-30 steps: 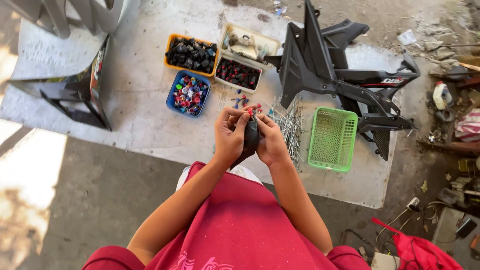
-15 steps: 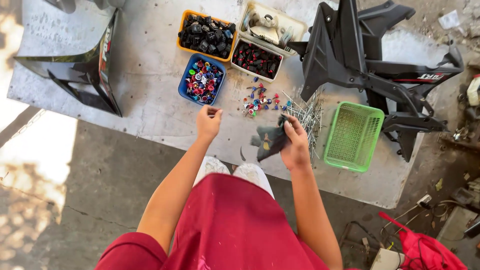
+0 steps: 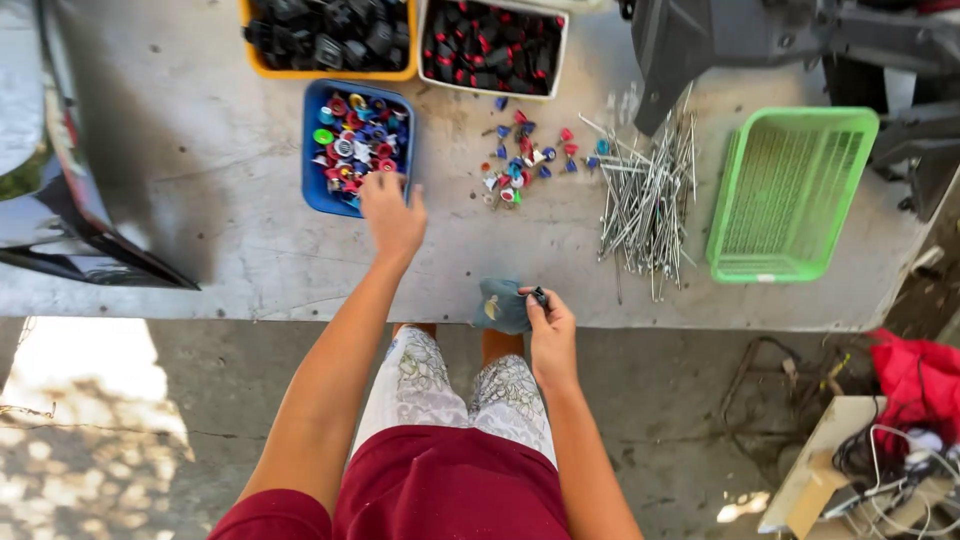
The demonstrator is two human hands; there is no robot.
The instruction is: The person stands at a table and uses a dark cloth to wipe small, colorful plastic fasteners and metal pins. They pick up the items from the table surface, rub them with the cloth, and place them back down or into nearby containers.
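My left hand (image 3: 392, 215) reaches forward to the near edge of a blue tray (image 3: 312, 175) filled with small multicoloured caps, its fingers spread over the caps. My right hand (image 3: 549, 325) is low by the slab's near edge, pinching a small dark piece between thumb and fingers. A crumpled dark blue-grey cloth (image 3: 502, 305) lies on the slab edge right beside that hand. Loose coloured caps (image 3: 525, 165) are scattered on the grey slab (image 3: 200, 200) beyond.
A pile of thin metal spokes (image 3: 645, 195) lies next to an empty green basket (image 3: 790, 195). An orange tray (image 3: 325, 40) and a white tray (image 3: 492, 45) hold dark parts. Black motorcycle fairings (image 3: 770, 40) stand at right and left. Red cloth and cables lie on the floor at right.
I have leaned closer to the slab. My left hand moved forward to the blue tray. My right hand dropped toward the near edge, and the cloth now rests on the slab.
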